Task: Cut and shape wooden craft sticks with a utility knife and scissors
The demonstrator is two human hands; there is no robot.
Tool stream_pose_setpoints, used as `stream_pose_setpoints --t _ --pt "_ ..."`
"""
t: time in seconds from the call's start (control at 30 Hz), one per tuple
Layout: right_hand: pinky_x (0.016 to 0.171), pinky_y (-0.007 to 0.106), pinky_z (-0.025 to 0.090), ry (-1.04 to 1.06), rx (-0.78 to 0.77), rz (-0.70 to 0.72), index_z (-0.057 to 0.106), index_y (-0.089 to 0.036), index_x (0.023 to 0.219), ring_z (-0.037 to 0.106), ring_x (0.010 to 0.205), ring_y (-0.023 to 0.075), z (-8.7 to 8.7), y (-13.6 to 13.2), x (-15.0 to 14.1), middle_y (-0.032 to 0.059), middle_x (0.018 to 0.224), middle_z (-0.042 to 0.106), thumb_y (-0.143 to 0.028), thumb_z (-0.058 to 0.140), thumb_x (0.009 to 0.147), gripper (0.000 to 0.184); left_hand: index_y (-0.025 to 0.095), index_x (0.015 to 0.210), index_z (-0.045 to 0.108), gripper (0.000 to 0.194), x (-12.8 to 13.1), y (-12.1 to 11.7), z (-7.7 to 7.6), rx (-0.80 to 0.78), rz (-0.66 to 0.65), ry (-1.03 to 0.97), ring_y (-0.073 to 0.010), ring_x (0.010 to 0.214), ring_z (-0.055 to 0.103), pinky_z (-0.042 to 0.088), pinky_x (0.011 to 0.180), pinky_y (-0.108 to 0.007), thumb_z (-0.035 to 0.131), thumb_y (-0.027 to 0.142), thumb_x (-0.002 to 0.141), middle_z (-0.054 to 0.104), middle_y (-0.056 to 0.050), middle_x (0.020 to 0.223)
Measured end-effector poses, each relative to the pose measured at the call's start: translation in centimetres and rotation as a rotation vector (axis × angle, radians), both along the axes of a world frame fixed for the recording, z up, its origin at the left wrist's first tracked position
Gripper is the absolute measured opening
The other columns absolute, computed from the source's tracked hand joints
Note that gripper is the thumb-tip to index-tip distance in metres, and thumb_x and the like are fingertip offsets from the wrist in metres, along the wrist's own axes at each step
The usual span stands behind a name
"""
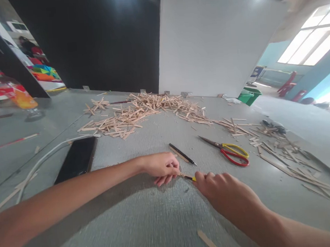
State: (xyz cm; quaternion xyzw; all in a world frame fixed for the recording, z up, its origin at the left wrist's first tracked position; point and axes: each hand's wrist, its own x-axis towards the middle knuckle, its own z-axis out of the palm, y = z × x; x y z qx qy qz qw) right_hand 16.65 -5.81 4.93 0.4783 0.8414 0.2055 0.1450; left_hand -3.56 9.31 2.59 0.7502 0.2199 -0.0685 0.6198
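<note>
My left hand [164, 168] is closed, pinching a small wooden stick [182, 174] between thumb and fingers just above the table. My right hand [223, 189] is wrapped round a yellow craft knife [193, 178], most of it hidden in the fist. Its dark, narrow front end meets the stick close to my left fingertips. Beyond both hands lies a black pen [181, 153] with a flat wooden stick alongside it. To the right rest scissors [227, 149] with one yellow and one red handle, their blades pointing away to the left.
A heap of flat wooden sticks [141, 110] spreads along the foot of a black-and-white partition [212, 40]. Left are a phone [78, 157], a white cable [36, 164] and a bottle of orange drink [22, 97]. Longer wood strips [294, 172] lie right; a loose stick [210, 243] is nearest me.
</note>
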Motion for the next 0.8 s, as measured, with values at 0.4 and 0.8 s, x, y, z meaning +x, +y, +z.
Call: stream_pose_setpoints --t 0.4,0.8 --pt "0.046 0.033 0.024 0.254 -0.007 -0.027 0.064 -0.022 0.091 0.067 0.049 0.0187 -2.0 0.9 2.4 -0.0016 0.063 0.067 -0.027 0.055 0.106 0.018 0.016 0.074 0.057 0.043 -0.1 0.7 -1.1 -0.109 0.016 -0.055 -0.0122 0.035 0.058 0.043 0.034 -0.018 0.072 0.053 0.090 0.063 0.002 0.052" --pt "0.052 0.025 0.042 1.106 -0.549 -0.559 0.052 -0.025 0.090 0.056 0.050 0.0149 4.0 -0.7 2.2 -0.0056 0.058 0.053 -0.048 0.037 0.107 0.032 0.024 0.143 0.036 0.063 1.4 -4.5 3.6 -0.099 0.353 -0.456 -0.0210 0.093 0.072 0.060 0.073 -0.033 0.074 0.038 0.095 0.068 -0.008 0.110"
